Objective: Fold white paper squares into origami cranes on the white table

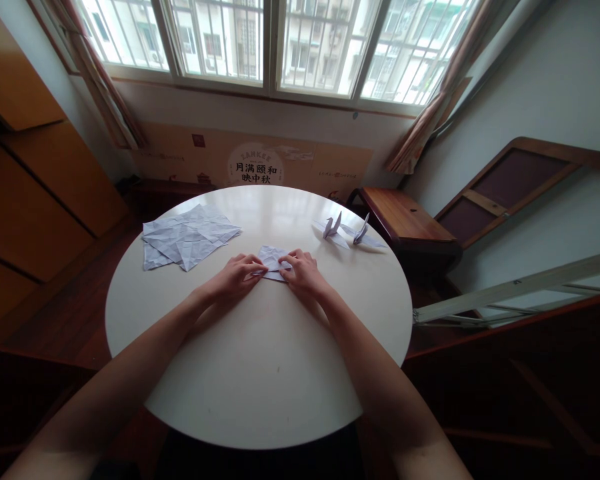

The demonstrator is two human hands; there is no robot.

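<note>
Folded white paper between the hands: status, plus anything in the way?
Left hand and right hand touching folded white paper, one each side; grip unclear. Creased white paper sheets left, two white paper cranes right, both apart from hands.

A: What is held?
B: One small folded paper (271, 255); the left hand (241, 273) grips its left edge; the right hand (304, 270) grips its right side; it rests on the round white table (260, 373).
A: And around it?
B: Creased sheets (193, 233) overlap at the left; two folded paper birds (332, 232) stand at the right, near each other; beyond the table are a printed panel (255, 165) and a barred window (220, 40).
</note>
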